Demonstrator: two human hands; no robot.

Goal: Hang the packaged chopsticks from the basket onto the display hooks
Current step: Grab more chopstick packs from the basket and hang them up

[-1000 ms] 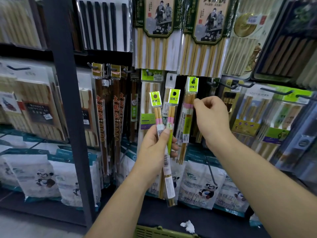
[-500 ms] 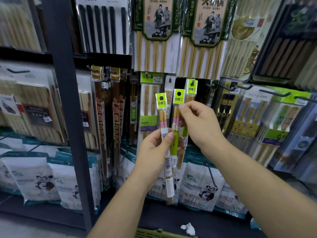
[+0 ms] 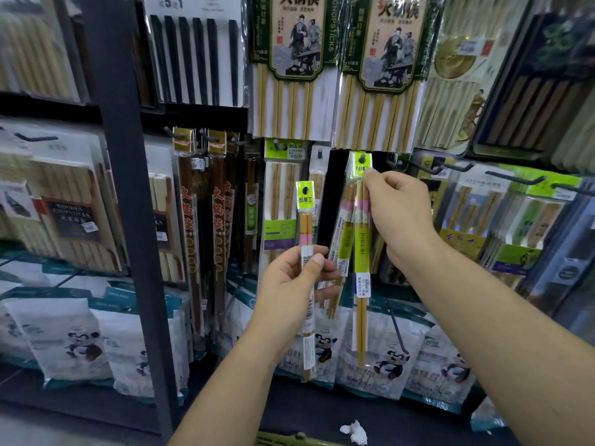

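- One chopstick pack (image 3: 361,252) is held upright against the display, with its green header card at a hook (image 3: 363,158). Whether the hook is through the hole cannot be told.
- The header is pinched between thumb and fingertips of the right-hand grip (image 3: 399,217), and the sticks hang below it.
- A second chopstick pack (image 3: 306,220) is held upright at mid-length in the curled left-hand grip (image 3: 289,284), just left of the first.
- The rim of the green basket (image 3: 289,441) is seen at the lower edge, with crumpled paper (image 3: 354,431) beside it.
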